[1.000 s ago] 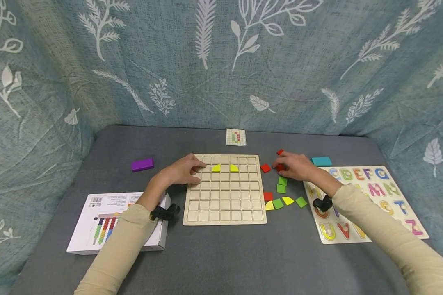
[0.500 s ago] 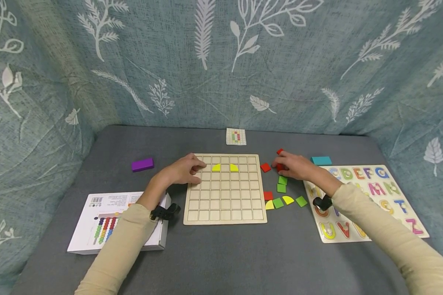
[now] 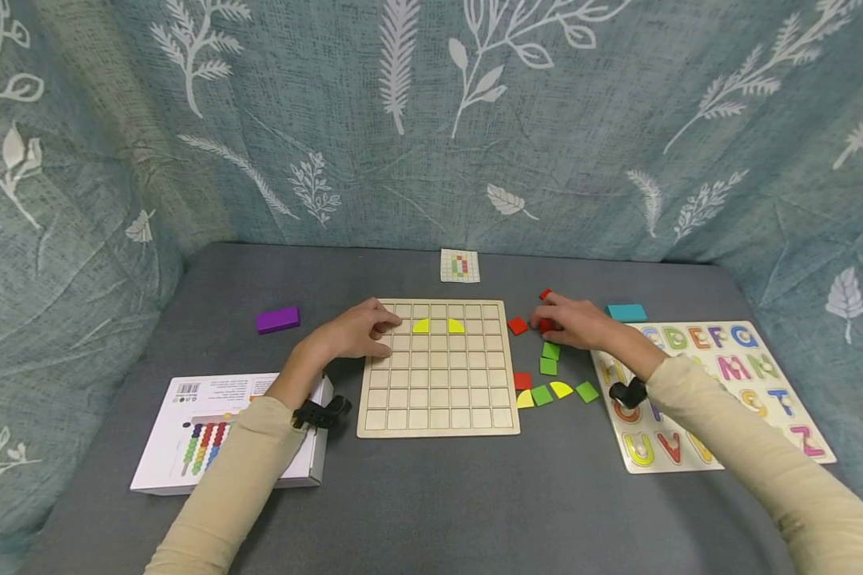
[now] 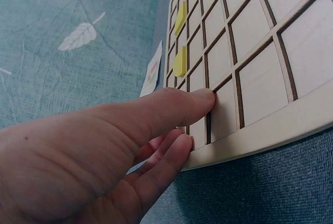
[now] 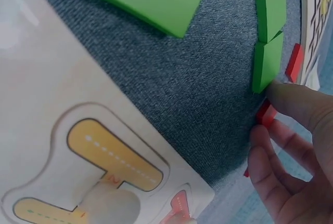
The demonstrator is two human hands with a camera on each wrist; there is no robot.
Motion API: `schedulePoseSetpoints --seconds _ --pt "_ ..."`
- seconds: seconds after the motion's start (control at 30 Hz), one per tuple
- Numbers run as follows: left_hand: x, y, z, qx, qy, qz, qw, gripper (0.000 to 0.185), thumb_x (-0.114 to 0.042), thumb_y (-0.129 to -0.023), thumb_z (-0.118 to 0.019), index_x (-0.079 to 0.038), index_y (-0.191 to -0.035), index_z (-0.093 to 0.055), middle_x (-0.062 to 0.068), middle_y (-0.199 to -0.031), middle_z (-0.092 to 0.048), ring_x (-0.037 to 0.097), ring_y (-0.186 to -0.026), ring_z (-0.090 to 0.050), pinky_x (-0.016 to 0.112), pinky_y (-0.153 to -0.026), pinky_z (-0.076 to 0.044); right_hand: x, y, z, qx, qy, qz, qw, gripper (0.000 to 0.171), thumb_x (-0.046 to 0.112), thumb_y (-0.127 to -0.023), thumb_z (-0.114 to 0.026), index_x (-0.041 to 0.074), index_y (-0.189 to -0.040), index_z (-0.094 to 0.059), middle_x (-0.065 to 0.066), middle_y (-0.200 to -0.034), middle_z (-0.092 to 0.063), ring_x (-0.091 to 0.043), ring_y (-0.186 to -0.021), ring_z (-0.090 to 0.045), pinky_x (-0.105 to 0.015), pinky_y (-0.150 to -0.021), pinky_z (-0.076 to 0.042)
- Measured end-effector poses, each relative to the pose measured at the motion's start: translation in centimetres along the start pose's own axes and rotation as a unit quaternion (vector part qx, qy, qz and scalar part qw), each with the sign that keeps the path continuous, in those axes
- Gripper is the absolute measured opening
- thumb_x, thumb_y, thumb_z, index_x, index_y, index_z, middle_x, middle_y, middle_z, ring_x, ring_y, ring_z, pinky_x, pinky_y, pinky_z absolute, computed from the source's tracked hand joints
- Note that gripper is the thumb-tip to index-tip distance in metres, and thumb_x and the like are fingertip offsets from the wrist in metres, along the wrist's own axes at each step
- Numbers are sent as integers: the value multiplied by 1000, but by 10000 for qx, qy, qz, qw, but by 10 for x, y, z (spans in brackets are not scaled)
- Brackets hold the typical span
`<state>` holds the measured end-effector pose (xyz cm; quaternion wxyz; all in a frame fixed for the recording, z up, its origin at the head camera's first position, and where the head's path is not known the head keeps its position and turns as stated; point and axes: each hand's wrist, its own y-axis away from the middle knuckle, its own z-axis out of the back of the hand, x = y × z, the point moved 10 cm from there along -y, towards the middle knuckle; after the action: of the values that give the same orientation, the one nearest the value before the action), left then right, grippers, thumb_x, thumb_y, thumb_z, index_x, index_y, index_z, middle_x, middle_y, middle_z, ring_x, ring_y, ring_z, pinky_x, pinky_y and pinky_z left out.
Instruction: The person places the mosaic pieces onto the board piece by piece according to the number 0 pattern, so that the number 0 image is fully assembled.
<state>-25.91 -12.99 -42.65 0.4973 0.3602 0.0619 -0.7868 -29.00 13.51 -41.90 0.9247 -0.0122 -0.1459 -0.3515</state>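
Observation:
My left hand (image 3: pixel 359 331) rests on the left edge of a wooden grid board (image 3: pixel 439 419). Its thumb (image 4: pixel 192 107) lies on the grid and the other fingers touch near the rim. Two yellow quarter-circle tiles (image 3: pixel 420 327) sit in the board's upper cells. Right of the board, my right hand (image 3: pixel 575 322) pinches a red tile (image 5: pixel 266 113) between thumb and fingers, low over the table; the hand partly hides it. Two green square tiles (image 5: pixel 268 63) lie beside the thumb. Another red tile (image 3: pixel 518 327) lies between this hand and the board.
More red, green and yellow tiles (image 3: pixel 561 390) lie along the board's right side. A pattern card (image 3: pixel 459 267) is behind the board. A letter puzzle (image 3: pixel 755 423) lies at right beneath the right forearm, a white box (image 3: pixel 165 447) at left. Purple (image 3: pixel 277 320) and teal blocks (image 3: pixel 626 313) stand farther back.

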Motion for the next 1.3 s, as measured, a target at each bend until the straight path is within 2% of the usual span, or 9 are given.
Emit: schedulePoseSetpoints --seconds 0.27,0.53,0.7,1.07,1.2,1.3 --pt "0 0 1 -23 1 4 10000 54 -6 -87 -69 5 -136 -51 19 -119 -48 26 -104 -52 39 -95 -46 0 0 1 71 -33 -17 10000 14 10 -87 -70 12 -100 -65 -10 -101 -54 -17 -74 -52 -32 -62 -41" --pt "0 -1 1 62 79 68 9999 54 -7 -88 -68 5 -138 -49 18 -119 -47 25 -102 -50 37 -93 -45 -5 -4 3 188 -214 -166 9995 14 9 -85 -72 11 -98 -67 -7 -94 -55 -18 -77 -56 -31 -63 -39" --pt "1 -1 1 72 4 76 9999 54 -8 -88 -68 5 -138 -49 18 -118 -47 24 -101 -50 36 -92 -45 -7 -5 3 38 -222 -146 9996 13 10 -85 -73 12 -96 -68 -6 -93 -56 -17 -76 -56 -31 -63 -39" --pt "3 -2 -1 97 -2 102 9999 54 -9 -89 -68 4 -138 -49 17 -119 -47 24 -102 -51 37 -93 -45 0 -3 7 -459 -192 257 9984 11 10 -84 -73 12 -94 -70 -6 -91 -57 -14 -72 -53 -29 -61 -42" --pt "3 -1 -1 108 17 103 9999 54 -8 -89 -68 4 -138 -49 17 -119 -47 23 -102 -51 37 -92 -45 8 -11 12 -616 -161 292 9975 12 11 -85 -73 13 -96 -71 -5 -93 -57 -13 -73 -52 -28 -62 -42" --pt "3 -1 -1 107 -4 82 9999 54 -8 -89 -68 4 -138 -49 17 -119 -48 23 -101 -50 36 -91 -45 24 -23 15 -647 -264 451 9965 12 12 -86 -73 13 -98 -71 -6 -95 -58 -15 -75 -54 -28 -63 -44"
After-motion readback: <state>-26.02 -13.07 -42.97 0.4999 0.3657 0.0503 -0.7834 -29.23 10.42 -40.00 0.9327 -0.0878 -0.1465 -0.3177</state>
